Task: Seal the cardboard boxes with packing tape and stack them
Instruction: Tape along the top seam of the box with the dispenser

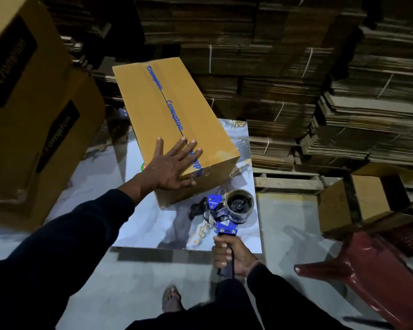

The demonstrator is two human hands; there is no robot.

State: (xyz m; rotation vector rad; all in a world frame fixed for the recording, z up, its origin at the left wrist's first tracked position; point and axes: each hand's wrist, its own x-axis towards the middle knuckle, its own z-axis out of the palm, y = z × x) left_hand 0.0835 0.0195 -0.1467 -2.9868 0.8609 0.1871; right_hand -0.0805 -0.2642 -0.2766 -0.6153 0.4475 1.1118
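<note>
now, left hand [174, 166] flat, fingers spread on the box [177, 120]; right hand [231, 256] grips the tape dispenser [227, 213]. start tape just beyond those fingertips, along the seam.

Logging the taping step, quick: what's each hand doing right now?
Left hand: open, fingers flat on the cardboard box.
Right hand: closed around the tape dispenser handle.

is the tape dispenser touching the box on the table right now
No, the tape dispenser in the right hand sits clear of the box.
</note>
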